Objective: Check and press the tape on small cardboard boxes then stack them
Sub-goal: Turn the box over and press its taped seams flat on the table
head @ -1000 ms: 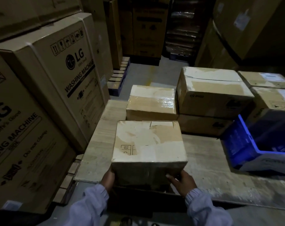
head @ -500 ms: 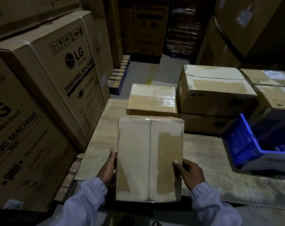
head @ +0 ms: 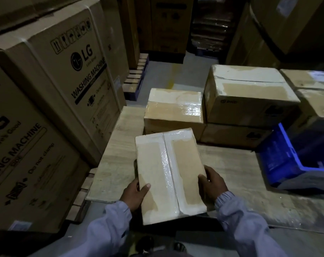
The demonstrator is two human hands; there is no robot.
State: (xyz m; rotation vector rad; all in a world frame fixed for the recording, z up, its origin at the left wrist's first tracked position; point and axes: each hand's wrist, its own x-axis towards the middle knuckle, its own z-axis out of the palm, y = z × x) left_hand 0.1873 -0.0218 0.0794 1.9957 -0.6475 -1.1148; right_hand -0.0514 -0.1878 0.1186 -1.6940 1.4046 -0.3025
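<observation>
Tall brown cartons surround the pale wooden surface (head: 120, 164). At its near edge, a small cardboard box (head: 169, 175) shows glossy, wrinkled tape (head: 169, 167) along its middle seam. The left hand (head: 134, 193) and right hand (head: 212, 182) grip its two long sides, thumbs on top.

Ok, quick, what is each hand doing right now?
Left hand: grips the left edge of the taped box, thumb on its top face.
Right hand: grips the same box's right edge, thumb on the top face.
</observation>
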